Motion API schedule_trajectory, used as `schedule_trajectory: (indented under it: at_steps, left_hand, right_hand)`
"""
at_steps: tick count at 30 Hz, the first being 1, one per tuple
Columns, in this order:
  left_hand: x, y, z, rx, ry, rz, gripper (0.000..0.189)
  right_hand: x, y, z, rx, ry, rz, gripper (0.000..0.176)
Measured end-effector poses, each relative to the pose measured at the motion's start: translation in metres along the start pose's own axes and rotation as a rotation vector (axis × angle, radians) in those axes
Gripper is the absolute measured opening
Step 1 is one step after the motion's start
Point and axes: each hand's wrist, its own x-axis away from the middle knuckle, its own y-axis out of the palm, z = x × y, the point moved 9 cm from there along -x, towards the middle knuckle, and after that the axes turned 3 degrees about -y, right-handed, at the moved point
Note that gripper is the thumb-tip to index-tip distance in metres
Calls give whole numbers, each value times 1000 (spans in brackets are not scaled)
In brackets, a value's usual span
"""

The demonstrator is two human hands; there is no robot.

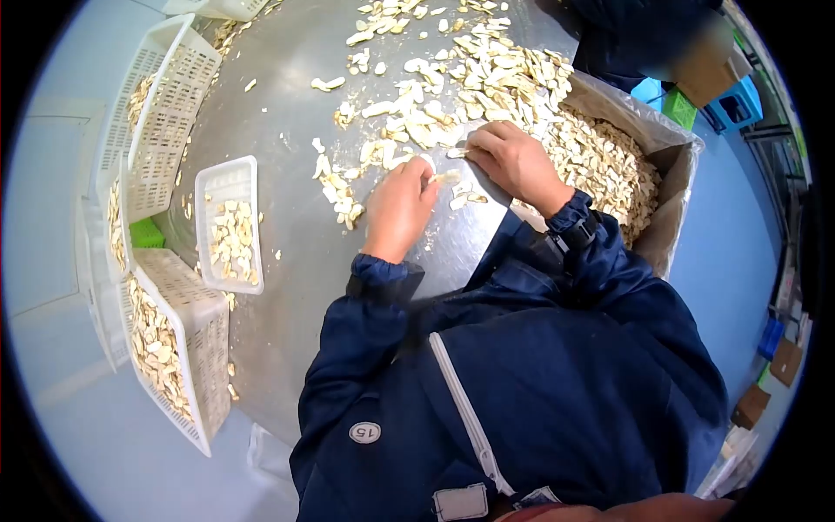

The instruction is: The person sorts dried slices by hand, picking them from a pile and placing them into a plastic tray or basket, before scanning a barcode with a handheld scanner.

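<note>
My left hand (398, 209) is over the metal table, thumb and fingers pinched on a pale dried slice (446, 177). To its right, my right hand (515, 167) has its fingertips closed on another small pale slice (457, 153). Beneath and between the hands lie a few loose slices (468, 197). A large spread of slices (426, 122) covers the table just beyond my fingers, thickening to the right. The slices are cream with brownish edges; their exact kind I cannot make out.
A lined box (683, 187) heaped with slices stands at the table's right edge. On the left are a shallow white tray (205, 217) with slices and white perforated baskets (178, 113) holding more. Another person in dark clothing (622, 39) is at the upper right.
</note>
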Motion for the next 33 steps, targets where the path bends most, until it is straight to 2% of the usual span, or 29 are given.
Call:
schedule_trajectory:
  at_steps: [5,9,12,15,17,20,23,25,28,30,32,33]
  left_hand:
    - [19,-18,-6,114,2,44,14]
    - [27,-31,-12,120,15,78,11]
    - [28,-35,-10,103,-44,40,13]
    - [24,-33,-12,158,18,130,22]
    - [9,-23,-8,9,32,113,25]
    - [-5,-16,2,-96,3,95,28]
    - [-13,-10,7,-121,4,69,29]
    - [-12,-9,9,-122,29,54,29]
    - [-3,-4,-6,293,-205,-69,26]
    - [10,15,-14,880,-335,-193,30]
    - [29,22,6,1493,-485,-374,31]
    - [34,25,2,1525,-538,-327,36]
  right_hand:
    - [4,-13,22,-15,209,58,26]
    - [6,-20,28,83,201,86,31]
    - [4,-25,-1,203,4,222,31]
    - [2,-5,-15,185,-25,116,22]
    - [2,4,-17,199,-58,116,17]
    - [1,4,-16,205,-24,47,14]
    - [6,-3,-6,195,-24,120,14]
    - [10,-8,7,61,137,100,16]
    - [11,-10,1,-251,261,11,20]
    - [13,11,-7,-559,318,-91,26]
    - [9,18,-33,-839,281,-160,29]
    - [-1,11,-36,-620,149,-76,30]
